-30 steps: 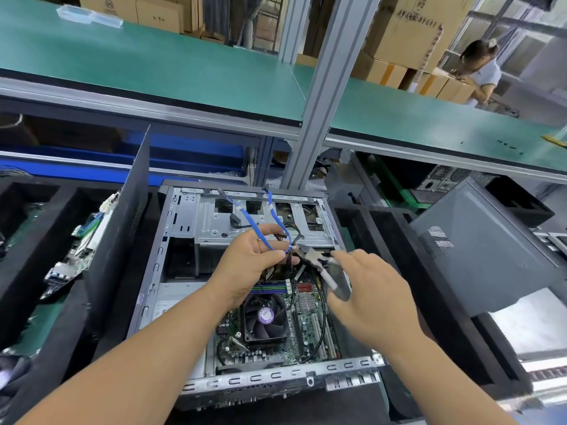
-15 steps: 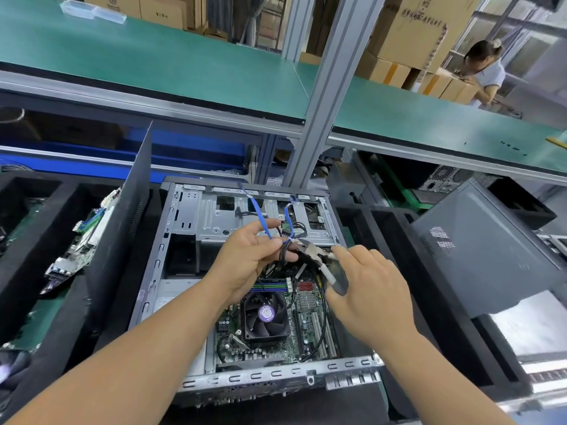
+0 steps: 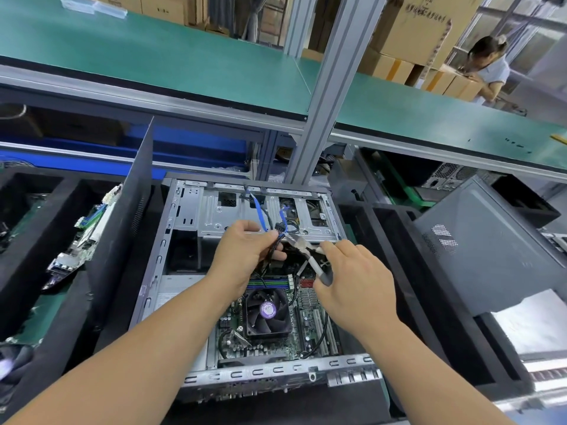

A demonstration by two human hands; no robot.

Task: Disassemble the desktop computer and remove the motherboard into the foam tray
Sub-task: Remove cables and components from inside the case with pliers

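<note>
left grip [image 3: 245, 250] bunches the cable bundle [image 3: 273, 240] while right grip [image 3: 352, 280] holds pliers [image 3: 306, 256] at it; a careless snip risks cutting wires or jabbing the motherboard [image 3: 270, 320].

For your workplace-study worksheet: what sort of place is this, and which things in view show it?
Probably an electronics teardown line in a factory or warehouse: an opened computer case on the bench, green-matted shelving on aluminium posts, stacked cardboard boxes, and foam trays holding removed boards.
</note>
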